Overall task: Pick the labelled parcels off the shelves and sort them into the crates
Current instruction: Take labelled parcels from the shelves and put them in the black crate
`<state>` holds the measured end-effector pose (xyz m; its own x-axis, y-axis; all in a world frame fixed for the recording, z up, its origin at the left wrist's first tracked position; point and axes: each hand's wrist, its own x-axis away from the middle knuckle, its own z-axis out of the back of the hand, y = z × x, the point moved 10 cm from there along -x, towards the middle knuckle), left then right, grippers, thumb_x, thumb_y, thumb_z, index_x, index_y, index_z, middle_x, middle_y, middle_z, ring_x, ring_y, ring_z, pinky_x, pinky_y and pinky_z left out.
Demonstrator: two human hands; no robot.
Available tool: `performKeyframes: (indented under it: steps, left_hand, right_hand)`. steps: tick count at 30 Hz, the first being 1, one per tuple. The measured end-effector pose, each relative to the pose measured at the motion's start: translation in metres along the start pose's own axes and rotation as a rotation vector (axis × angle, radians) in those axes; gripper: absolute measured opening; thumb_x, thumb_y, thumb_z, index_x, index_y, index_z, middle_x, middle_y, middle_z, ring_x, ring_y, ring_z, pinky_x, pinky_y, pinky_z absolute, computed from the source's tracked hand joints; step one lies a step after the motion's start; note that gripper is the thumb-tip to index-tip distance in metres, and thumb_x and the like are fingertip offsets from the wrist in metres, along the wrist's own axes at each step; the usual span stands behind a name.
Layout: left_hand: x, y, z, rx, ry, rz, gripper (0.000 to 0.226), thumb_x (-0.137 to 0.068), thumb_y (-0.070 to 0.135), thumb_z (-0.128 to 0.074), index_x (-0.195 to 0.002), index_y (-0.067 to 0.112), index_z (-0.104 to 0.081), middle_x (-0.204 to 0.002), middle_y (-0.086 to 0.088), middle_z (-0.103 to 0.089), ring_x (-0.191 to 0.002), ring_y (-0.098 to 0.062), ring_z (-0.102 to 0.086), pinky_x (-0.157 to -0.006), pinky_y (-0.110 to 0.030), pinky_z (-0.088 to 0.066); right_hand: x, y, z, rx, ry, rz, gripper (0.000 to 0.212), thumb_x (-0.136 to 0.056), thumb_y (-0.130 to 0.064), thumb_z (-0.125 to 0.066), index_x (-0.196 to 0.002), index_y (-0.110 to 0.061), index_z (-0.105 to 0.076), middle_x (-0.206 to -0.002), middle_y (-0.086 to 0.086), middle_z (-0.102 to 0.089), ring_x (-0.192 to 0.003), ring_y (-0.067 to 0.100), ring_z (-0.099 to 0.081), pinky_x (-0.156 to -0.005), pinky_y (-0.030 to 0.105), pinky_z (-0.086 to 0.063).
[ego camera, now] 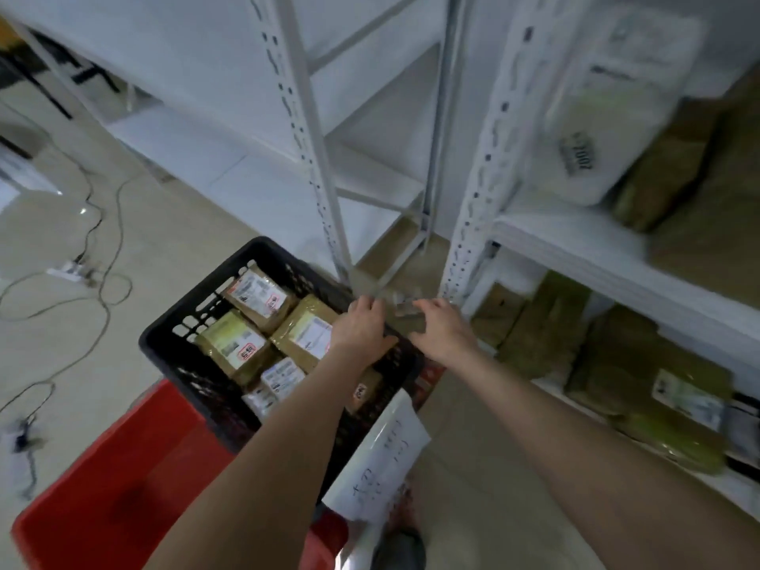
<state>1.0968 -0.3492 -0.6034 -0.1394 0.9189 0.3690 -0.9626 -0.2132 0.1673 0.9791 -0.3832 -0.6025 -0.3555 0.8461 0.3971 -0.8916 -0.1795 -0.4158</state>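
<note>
A black plastic crate (172, 335) stands on the floor and holds several brown taped parcels (234, 343) with white labels. Over its far right rim, my left hand (362, 325) and my right hand (442, 329) hold a small blurred parcel (402, 313) between them, fingers curled round its ends. Part of a red crate (107, 499) shows beneath the black one at the lower left. The white shelves on the right carry more parcels: a white bag (596, 129) with a barcode label, brown packets (666, 166), and labelled packets (658, 409) on the lower shelf.
White metal shelf uprights (312, 158) rise just behind the crate, and the bay behind them holds nothing visible. A handwritten paper sheet (382, 458) hangs at the black crate's near right side. Cables and a power strip (74, 270) lie on the tiled floor to the left.
</note>
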Motion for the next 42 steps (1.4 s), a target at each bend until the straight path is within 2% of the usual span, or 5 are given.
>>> performKeyframes:
  steps: [7, 19, 27, 37, 42]
  left_hand:
    - [0.046, 0.179, 0.010, -0.078, 0.038, -0.296, 0.068, -0.087, 0.045, -0.060, -0.142, 0.017, -0.032, -0.144, -0.007, -0.035, -0.130, -0.029, -0.040, -0.099, -0.045, -0.044]
    - [0.249, 0.518, -0.011, -0.225, 0.105, -0.818, 0.076, -0.087, 0.050, -0.058, -0.147, 0.019, -0.025, -0.152, -0.006, -0.027, -0.135, -0.028, -0.034, -0.103, -0.041, -0.038]
    - [0.365, 0.679, -0.032, -0.256, 0.148, -1.060, 0.077, -0.088, 0.050, -0.058, -0.149, 0.019, -0.021, -0.154, -0.004, -0.023, -0.139, -0.024, -0.028, -0.106, -0.042, -0.037]
    - [0.422, 0.848, -0.039, -0.241, 0.230, -1.252, 0.076, -0.086, 0.049, -0.062, -0.147, 0.019, -0.027, -0.151, -0.005, -0.029, -0.133, -0.026, -0.037, -0.099, -0.043, -0.044]
    - [0.418, 0.941, -0.047, -0.185, 0.280, -1.302, 0.074, -0.087, 0.050, -0.060, -0.146, 0.018, -0.028, -0.150, -0.004, -0.031, -0.134, -0.024, -0.037, -0.101, -0.037, -0.041]
  right_hand:
    - [0.118, 0.130, 0.078, -0.033, 0.188, -0.157, 0.059, -0.087, -0.038, -0.061, -0.140, -0.024, -0.042, -0.140, 0.004, -0.042, -0.128, 0.026, -0.040, -0.103, 0.040, -0.041]
    - [0.426, 0.369, 0.179, -0.041, 0.480, -0.518, 0.058, -0.090, -0.039, -0.059, -0.141, -0.020, -0.037, -0.143, 0.007, -0.038, -0.131, 0.030, -0.036, -0.105, 0.042, -0.038]
    - [0.597, 0.472, 0.218, -0.100, 0.657, -0.702, 0.059, -0.090, -0.038, -0.055, -0.143, -0.020, -0.035, -0.142, 0.009, -0.037, -0.131, 0.032, -0.034, -0.106, 0.042, -0.036]
    - [0.692, 0.588, 0.268, -0.109, 0.781, -0.841, 0.060, -0.091, -0.038, -0.055, -0.144, -0.020, -0.033, -0.142, 0.008, -0.037, -0.128, 0.030, -0.036, -0.104, 0.042, -0.038]
    - [0.703, 0.674, 0.305, -0.067, 0.800, -0.889, 0.060, -0.092, -0.037, -0.056, -0.145, -0.020, -0.032, -0.145, 0.008, -0.035, -0.131, 0.028, -0.033, -0.104, 0.040, -0.039]
